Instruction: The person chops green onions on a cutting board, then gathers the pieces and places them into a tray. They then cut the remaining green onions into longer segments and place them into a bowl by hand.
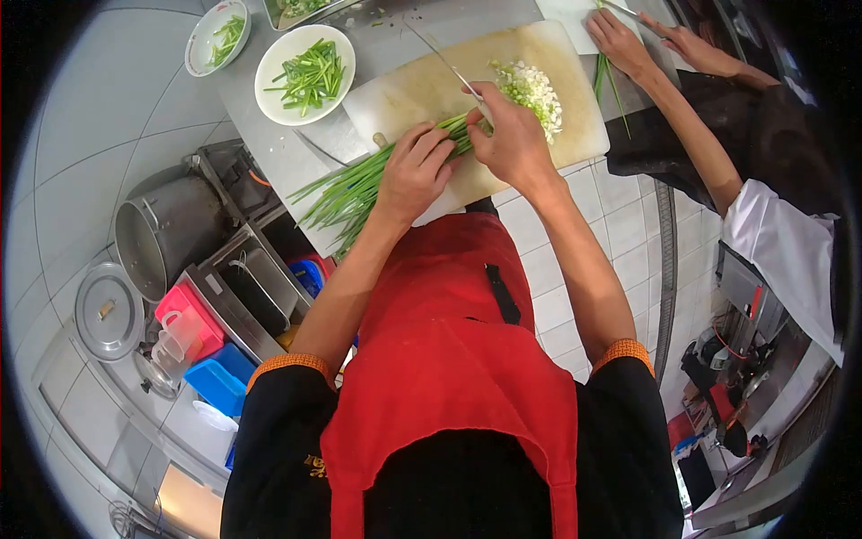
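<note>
My left hand (417, 173) is closed over a bunch of green onions (346, 193) lying across the cutting board (404, 90). The long green leaves hang over the board's left edge. Close beside it, my right hand (510, 135) is wrapped round the handle of a knife (437, 52), whose blade points up and left over the board. Its fingertips are near the end of the bunch. Chopped white and pale green onion (532, 97) lies in a heap on the board, beyond my right hand.
Cut greens fill a white bowl (348, 75) and a smaller bowl (199, 45). A second knife (319, 147) lies on the steel counter (256, 117). At the upper right, a co-worker's hands (620, 40) hold green onions and a knife. A large pot (171, 234) stands at left.
</note>
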The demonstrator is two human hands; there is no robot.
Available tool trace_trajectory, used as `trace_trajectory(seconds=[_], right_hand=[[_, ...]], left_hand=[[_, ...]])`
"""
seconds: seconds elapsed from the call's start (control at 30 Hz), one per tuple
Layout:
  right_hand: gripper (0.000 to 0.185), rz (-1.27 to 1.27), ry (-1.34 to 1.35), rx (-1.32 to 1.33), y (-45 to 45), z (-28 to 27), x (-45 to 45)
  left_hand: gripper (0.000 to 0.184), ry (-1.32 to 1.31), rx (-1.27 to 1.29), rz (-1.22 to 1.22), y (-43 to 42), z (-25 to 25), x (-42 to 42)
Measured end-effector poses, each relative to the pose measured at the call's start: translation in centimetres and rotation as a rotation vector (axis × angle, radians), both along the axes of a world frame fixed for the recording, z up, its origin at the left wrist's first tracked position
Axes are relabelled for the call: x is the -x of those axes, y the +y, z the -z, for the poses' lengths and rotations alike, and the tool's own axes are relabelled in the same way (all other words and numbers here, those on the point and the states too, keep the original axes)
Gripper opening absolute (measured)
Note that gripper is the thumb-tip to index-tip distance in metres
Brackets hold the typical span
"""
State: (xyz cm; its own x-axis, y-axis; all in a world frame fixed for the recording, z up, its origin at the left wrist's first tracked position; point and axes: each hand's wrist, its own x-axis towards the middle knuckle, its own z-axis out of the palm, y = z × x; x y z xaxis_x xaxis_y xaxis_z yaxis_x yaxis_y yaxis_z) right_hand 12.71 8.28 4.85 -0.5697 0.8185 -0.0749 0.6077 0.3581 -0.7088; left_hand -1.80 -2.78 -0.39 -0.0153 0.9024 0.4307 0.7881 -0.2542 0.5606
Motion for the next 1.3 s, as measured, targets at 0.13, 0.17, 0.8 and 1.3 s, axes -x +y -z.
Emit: trace_trajectory(seconds=[0.13,0.17,0.8,1.3], right_hand=[[0.057,-0.018,-0.025,-0.036,-0.2,0.2,0.5],[0.057,-0.019,-0.024,-0.036,-0.3,0.2,0.6],[0.050,-0.023,0.048,0.197,2.4,-0.2,-0.6],[0.020,0.177,-0.093,0.139,-6.3,-1.3,-4.1]], left_hand=[[0.033,0.003,0.009,-0.004,-0.2,0.7,0.1],[0.033,0.003,0.009,-0.002,-0.2,0.8,0.1],[0.031,0.053,-0.004,-0.020,-0.2,-0.1,0.0],[0.032,-0.016,0.017,-0.065,0.1,-0.6,0.1]])
